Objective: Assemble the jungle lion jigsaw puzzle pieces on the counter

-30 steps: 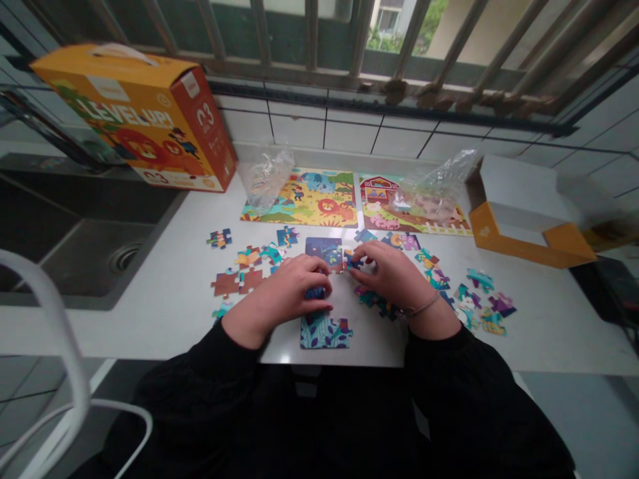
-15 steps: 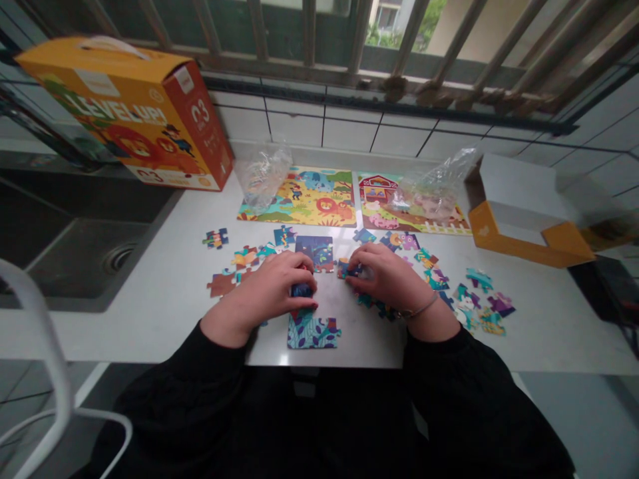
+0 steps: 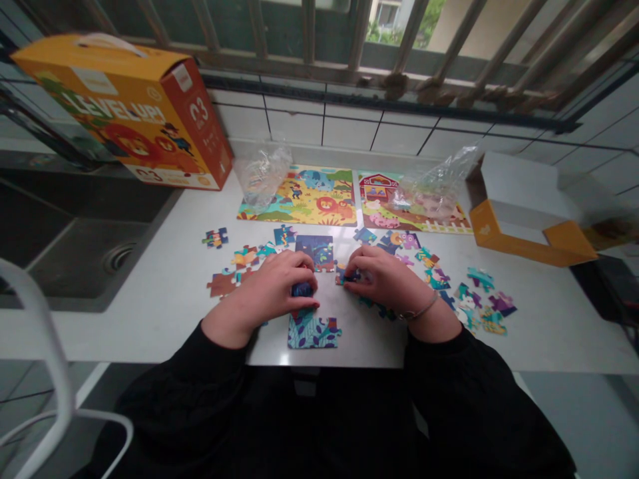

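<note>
My left hand curls around a dark blue jigsaw piece, thumb below and fingers above it. Partly covered by that hand, a teal leafy joined section lies closest to me on the counter. Just above, a dark blue night-scene section lies flat. My right hand pinches a small dark jigsaw piece with orange on it, at the right of that section with a narrow gap between them. More teal pieces show under my right palm.
Loose pieces lie left and right of my hands. Two picture boards, a savanna and a farm, lie behind, with clear plastic bags on them. An orange box stands by the sink; an opened box sits right.
My right hand has shifted slightly left and down with its jigsaw piece. My left hand stays nearly still around its piece.
</note>
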Tool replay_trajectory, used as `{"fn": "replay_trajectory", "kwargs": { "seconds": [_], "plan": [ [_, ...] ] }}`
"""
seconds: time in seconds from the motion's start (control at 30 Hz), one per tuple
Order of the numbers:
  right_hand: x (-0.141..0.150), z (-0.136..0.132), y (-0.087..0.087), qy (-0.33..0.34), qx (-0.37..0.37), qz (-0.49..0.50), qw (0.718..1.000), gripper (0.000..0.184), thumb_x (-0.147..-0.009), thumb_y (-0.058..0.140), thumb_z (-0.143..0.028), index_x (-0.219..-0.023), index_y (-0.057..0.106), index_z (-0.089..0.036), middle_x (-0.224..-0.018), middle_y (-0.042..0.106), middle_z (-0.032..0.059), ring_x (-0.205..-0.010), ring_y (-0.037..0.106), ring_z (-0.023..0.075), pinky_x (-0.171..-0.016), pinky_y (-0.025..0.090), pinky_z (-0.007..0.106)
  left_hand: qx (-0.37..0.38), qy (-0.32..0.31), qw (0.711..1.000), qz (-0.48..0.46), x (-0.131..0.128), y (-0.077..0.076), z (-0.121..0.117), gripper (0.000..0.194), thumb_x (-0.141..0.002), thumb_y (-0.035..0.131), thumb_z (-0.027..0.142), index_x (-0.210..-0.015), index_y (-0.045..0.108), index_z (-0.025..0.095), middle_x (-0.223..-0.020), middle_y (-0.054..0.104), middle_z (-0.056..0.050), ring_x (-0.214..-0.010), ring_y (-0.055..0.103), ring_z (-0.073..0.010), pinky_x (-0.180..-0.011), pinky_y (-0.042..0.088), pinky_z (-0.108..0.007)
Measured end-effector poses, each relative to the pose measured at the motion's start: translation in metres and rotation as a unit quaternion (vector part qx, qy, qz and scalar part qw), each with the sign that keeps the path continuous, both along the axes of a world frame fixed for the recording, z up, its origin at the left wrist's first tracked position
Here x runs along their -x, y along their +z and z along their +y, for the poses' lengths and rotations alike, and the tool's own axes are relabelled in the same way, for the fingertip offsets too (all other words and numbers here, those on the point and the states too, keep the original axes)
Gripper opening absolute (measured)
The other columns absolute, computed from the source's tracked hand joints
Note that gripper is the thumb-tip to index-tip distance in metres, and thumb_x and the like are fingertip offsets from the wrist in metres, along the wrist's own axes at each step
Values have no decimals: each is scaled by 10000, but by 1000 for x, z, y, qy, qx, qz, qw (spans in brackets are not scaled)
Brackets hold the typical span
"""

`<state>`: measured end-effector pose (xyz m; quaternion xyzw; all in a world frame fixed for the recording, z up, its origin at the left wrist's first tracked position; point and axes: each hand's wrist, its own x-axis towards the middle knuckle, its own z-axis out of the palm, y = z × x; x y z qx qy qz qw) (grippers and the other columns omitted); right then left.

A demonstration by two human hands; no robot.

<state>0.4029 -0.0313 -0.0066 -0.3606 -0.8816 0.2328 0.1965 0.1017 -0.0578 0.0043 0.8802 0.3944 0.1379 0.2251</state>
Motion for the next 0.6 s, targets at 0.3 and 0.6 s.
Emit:
{"fn": "replay_trajectory", "kwargs": {
  "seconds": [0.3,0.6],
  "plan": [
    [1,-4,9,49,33,2,998,128,-905,837,-149,-986,779,-231,-1071,715,67,-1012,688,230,-927,572,386,7,7,1000,0,0,-2,-1,241,-910,889,477,-1015,826,270,-1262,704,-70,-1215,633,-304,-1075,468,-463],
    [0,-3,6,22,40,-16,999,140,-898,875,-196,-977,764,-227,-1051,691,60,-983,679,219,-893,559,358,5,3,1000,-2,0,-2,0,243,-909,890,476,-1017,819,270,-1252,703,-69,-1206,634,-297,-1070,471,-467]
  ]
}}
